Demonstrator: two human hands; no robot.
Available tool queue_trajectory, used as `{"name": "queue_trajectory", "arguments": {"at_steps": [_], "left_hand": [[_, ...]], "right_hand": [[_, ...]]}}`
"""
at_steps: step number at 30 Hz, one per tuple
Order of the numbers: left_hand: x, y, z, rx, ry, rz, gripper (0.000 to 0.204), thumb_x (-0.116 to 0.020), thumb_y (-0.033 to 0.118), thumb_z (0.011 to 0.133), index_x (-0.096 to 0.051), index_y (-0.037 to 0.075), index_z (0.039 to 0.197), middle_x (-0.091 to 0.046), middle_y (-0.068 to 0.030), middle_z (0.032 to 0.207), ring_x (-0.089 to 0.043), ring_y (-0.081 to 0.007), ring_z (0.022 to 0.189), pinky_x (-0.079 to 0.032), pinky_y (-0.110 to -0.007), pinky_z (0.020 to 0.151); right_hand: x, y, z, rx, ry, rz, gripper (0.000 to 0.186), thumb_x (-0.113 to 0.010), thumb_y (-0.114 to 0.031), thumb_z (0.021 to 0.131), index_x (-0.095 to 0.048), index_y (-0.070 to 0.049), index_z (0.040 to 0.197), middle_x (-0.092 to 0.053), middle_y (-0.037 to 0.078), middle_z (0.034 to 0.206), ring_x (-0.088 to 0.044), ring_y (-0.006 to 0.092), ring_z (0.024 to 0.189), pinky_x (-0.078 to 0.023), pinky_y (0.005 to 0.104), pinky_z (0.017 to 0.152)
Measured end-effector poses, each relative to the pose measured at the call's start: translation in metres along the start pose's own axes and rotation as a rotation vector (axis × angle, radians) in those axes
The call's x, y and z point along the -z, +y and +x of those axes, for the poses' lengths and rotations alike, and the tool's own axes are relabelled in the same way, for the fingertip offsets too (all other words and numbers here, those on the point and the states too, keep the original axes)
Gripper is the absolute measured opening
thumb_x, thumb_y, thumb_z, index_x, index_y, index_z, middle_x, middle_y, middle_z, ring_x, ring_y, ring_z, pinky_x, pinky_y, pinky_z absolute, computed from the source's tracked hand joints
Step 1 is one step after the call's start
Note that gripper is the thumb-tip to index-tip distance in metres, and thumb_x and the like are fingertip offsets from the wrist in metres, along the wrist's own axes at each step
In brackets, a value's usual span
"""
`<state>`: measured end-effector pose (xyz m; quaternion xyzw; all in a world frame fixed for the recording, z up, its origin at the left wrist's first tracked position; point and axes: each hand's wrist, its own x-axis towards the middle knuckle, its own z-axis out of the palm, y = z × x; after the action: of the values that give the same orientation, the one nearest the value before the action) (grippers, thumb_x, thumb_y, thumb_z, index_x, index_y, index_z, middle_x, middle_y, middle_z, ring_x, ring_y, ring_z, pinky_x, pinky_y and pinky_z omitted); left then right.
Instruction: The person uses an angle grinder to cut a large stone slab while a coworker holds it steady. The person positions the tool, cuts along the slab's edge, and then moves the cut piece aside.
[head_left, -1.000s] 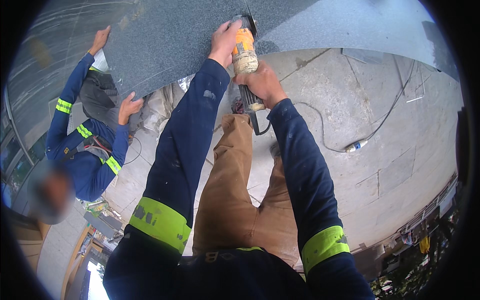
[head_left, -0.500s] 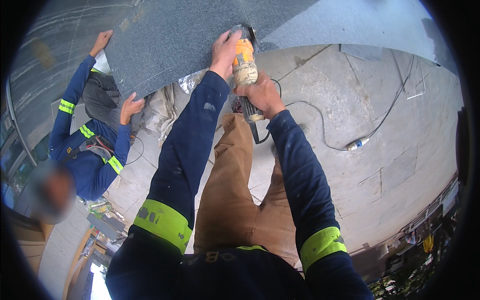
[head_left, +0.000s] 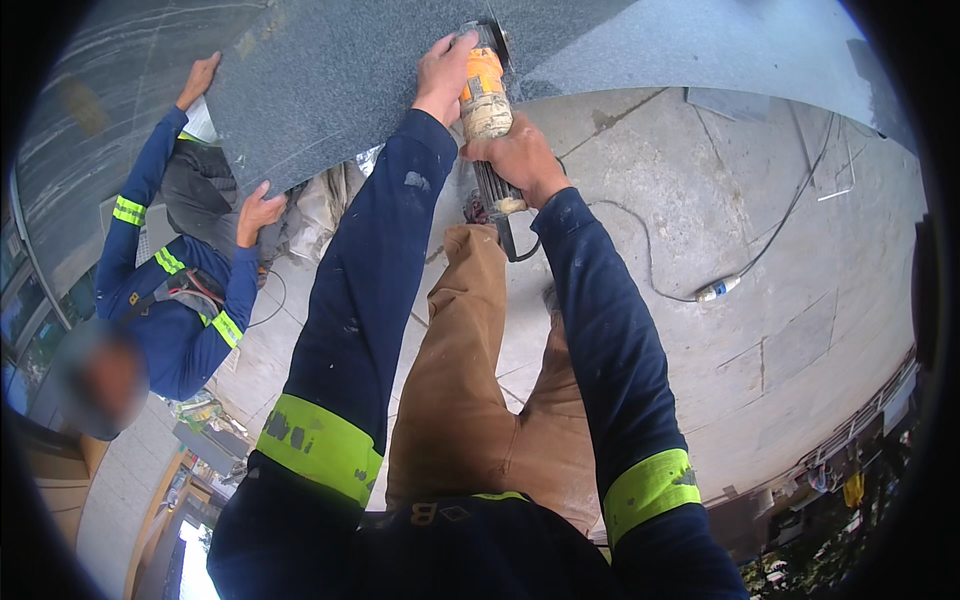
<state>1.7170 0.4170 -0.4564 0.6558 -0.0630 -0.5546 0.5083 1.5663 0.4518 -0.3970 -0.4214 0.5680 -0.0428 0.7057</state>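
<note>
Both my hands are closed around an angle grinder (head_left: 487, 85) with an orange and dusty, worn body. My left hand (head_left: 445, 75) grips it near the head, and my right hand (head_left: 522, 162) wraps round the rear of the body. Its thin disc (head_left: 499, 42) stands on edge at the surface of a dark grey speckled stone slab (head_left: 340, 80); whether it touches the slab I cannot tell. A cut or joint line runs away from the disc. From the rear of the grinder a black cord (head_left: 522, 252) hangs and loops off to the right.
At the left, a co-worker in a dark blue sleeve (head_left: 150, 130) holds the slab's left edge with both hands. A cord connector (head_left: 717, 289) lies on the concrete floor (head_left: 690, 200). A crumpled pale sheet (head_left: 325, 210) hangs below the slab's edge.
The grinder and both my hands have moved forward, away from me, along the slab. The co-worker's hands stay at the slab's edge.
</note>
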Motion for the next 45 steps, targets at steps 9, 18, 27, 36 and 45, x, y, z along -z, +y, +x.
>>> {"name": "queue_trajectory", "arguments": {"at_steps": [9, 18, 27, 36, 45], "left_hand": [[0.004, 0.010, 0.017, -0.012, -0.017, 0.018, 0.043, -0.061, 0.026, 0.096, -0.052, -0.001, 0.128, -0.066, -0.0167, 0.097, -0.069, -0.0263, 0.076, -0.060, -0.040, 0.063], [-0.001, 0.000, -0.025, 0.053, -0.023, -0.056, 0.065, -0.065, 0.023, 0.093, -0.036, -0.006, 0.144, -0.064, -0.0215, 0.106, -0.070, -0.0281, 0.077, -0.059, -0.040, 0.062], [-0.001, -0.011, -0.036, 0.062, 0.003, -0.021, 0.069, -0.066, 0.026, 0.091, -0.036, -0.004, 0.145, -0.060, -0.0234, 0.119, -0.069, -0.0285, 0.085, -0.060, -0.040, 0.066], [-0.001, -0.007, -0.020, 0.033, 0.007, -0.003, 0.052, -0.062, 0.027, 0.094, -0.046, -0.003, 0.134, -0.064, -0.0150, 0.099, -0.068, -0.0241, 0.076, -0.058, -0.039, 0.061], [0.004, 0.002, 0.008, -0.005, 0.022, 0.001, 0.039, -0.062, 0.026, 0.095, -0.054, -0.002, 0.120, -0.065, -0.0152, 0.094, -0.068, -0.0248, 0.073, -0.059, -0.039, 0.061]], "right_hand": [[-0.004, -0.011, 0.018, -0.028, -0.002, -0.011, 0.066, -0.082, -0.022, 0.062, -0.054, 0.011, 0.113, -0.067, 0.022, 0.101, -0.068, 0.0278, 0.086, -0.054, 0.0357, 0.076], [0.000, 0.006, -0.016, -0.049, -0.014, 0.011, 0.065, -0.081, -0.020, 0.061, -0.054, 0.010, 0.111, -0.067, 0.022, 0.100, -0.068, 0.0280, 0.087, -0.054, 0.0357, 0.075], [0.001, 0.018, -0.031, -0.026, 0.040, -0.062, 0.057, -0.079, -0.019, 0.064, -0.056, 0.008, 0.109, -0.068, 0.017, 0.093, -0.068, 0.0225, 0.078, -0.055, 0.0346, 0.070], [0.001, 0.008, -0.018, -0.023, 0.001, -0.040, 0.063, -0.080, -0.022, 0.062, -0.055, 0.009, 0.111, -0.067, 0.020, 0.097, -0.068, 0.0268, 0.084, -0.054, 0.0359, 0.075], [-0.003, 0.000, 0.007, -0.006, -0.014, 0.017, 0.062, -0.081, -0.020, 0.063, -0.054, 0.010, 0.111, -0.067, 0.019, 0.098, -0.067, 0.0263, 0.083, -0.054, 0.0363, 0.073]]}}
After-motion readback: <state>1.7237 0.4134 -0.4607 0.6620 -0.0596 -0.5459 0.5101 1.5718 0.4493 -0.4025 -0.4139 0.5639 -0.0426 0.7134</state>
